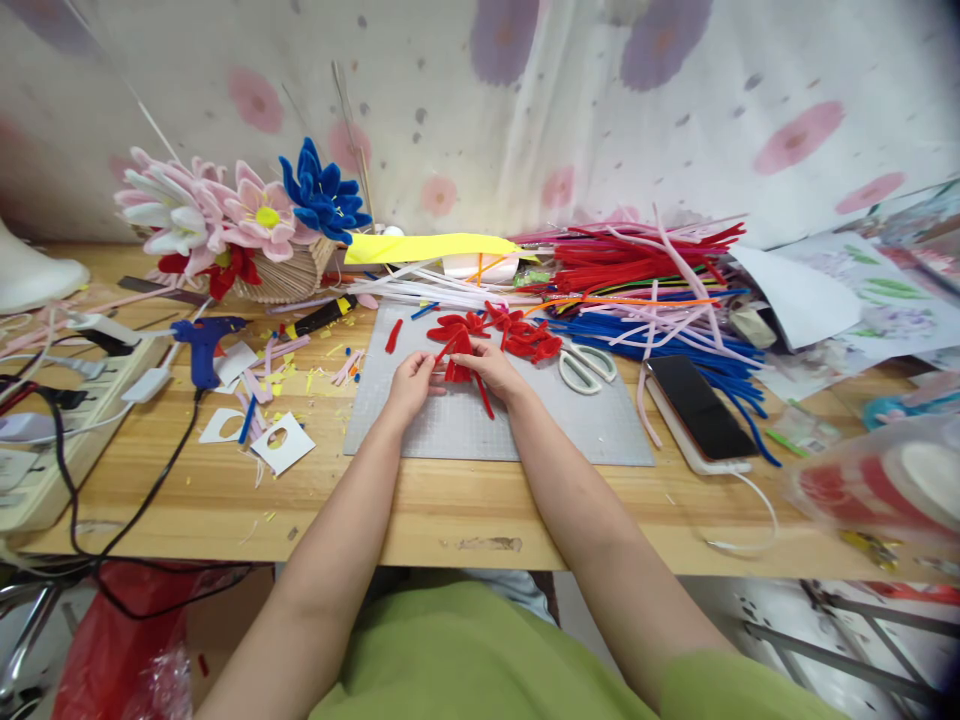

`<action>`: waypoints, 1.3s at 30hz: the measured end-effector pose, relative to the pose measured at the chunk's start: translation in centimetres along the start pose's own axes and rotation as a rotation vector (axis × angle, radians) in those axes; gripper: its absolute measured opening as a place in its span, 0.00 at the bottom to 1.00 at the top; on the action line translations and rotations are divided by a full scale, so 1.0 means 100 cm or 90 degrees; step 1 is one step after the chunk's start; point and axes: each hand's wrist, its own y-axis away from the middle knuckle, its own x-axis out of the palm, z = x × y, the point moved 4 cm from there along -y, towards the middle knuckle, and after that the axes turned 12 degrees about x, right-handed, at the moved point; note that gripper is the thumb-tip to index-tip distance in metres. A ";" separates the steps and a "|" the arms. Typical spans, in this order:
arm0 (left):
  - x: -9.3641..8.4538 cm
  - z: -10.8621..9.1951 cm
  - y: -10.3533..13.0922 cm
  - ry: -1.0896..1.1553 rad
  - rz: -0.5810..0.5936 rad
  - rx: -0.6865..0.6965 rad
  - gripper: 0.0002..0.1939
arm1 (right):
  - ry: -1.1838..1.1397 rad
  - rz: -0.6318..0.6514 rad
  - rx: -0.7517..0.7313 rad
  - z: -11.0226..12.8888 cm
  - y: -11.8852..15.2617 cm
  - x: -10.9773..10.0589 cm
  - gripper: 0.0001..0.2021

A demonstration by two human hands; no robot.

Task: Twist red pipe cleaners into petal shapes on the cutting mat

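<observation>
Above a grey cutting mat [600,430], both hands are closed on a folded red pipe cleaner [459,370]. My left hand [414,385] pinches its left side at the fingertips. From the right, my right hand [491,368] grips the same red piece, and one narrow end of it hangs down between the hands. Just behind them lie several looped red pipe-cleaner petals [529,335]. A short red strip [394,336] rests on the mat to the left. Scissors with pale handles [586,368] lie right of my right hand. The fingers partly hide the held piece.
Bundles of pipe cleaners [645,265] lie at the back right, behind a phone [701,405]. Left are a blue glue gun [204,350], a power strip [82,420], paper scraps [283,443] and finished flowers [259,212]. A cup [885,480] stands far right.
</observation>
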 end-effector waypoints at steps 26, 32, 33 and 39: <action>0.010 0.002 0.007 0.045 0.067 -0.077 0.06 | 0.031 -0.089 -0.030 -0.006 -0.006 0.000 0.14; 0.022 -0.001 0.014 0.091 0.080 -0.128 0.02 | 0.118 -0.167 -0.121 -0.002 -0.010 -0.002 0.14; 0.023 -0.001 0.014 0.090 0.076 -0.126 0.02 | 0.129 -0.169 -0.121 -0.002 -0.009 -0.003 0.14; 0.022 0.000 0.011 0.068 0.039 -0.070 0.06 | 0.065 -0.052 0.012 -0.007 -0.004 0.002 0.21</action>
